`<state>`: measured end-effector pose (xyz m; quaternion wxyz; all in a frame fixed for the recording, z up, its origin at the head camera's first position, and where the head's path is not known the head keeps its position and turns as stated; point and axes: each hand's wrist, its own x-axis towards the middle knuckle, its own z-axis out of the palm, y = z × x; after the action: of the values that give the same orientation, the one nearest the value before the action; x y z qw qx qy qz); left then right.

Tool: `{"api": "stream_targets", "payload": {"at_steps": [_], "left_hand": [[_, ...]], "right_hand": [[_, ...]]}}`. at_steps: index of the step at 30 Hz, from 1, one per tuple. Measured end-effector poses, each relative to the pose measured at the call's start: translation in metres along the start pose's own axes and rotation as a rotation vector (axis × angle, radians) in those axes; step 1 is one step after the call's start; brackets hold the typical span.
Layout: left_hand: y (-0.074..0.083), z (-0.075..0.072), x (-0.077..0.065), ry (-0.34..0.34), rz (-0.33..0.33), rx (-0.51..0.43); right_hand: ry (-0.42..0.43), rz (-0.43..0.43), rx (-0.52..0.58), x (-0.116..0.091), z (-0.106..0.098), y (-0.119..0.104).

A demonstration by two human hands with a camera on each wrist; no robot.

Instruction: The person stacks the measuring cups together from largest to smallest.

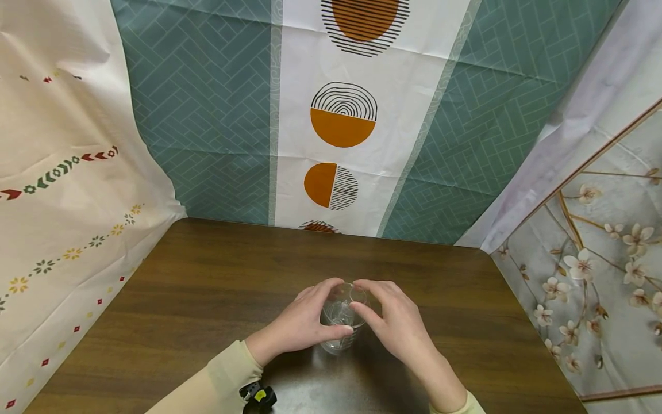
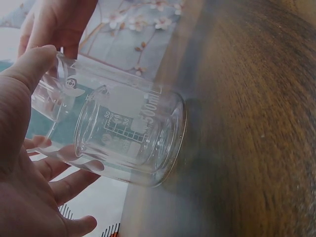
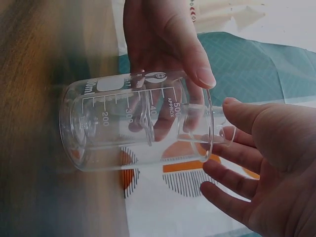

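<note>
A large clear glass beaker with white 500 mL markings stands upright on the wooden table. My left hand grips it near the rim, thumb on the near side and fingers around the far side. Inside sits a smaller beaker with its own white scale. At the mouth, my right hand pinches a still smaller clear glass beaker between thumb and index finger. Its rim sticks out above the large beaker's rim, and its lower part is within the mouth. The other right fingers are spread beside the rim.
The brown wooden table spreads around the hands. A teal and white patterned cloth hangs behind its far edge. Cream cloth hangs on the left, floral cloth on the right. A black strapped device sits by my left sleeve.
</note>
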<state>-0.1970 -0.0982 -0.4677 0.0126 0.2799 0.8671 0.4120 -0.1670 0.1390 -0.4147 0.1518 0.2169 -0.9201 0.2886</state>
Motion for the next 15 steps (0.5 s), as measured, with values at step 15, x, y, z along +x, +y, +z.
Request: {"api": "stream_targets", "payload": {"at_steps": [15], "left_hand": [[0.0011,-0.0004,-0.0002,-0.004,-0.012,-0.002]], "right_hand": [[-0.010,-0.011,-0.006,0.0013,0.0035,0.0009]]}}
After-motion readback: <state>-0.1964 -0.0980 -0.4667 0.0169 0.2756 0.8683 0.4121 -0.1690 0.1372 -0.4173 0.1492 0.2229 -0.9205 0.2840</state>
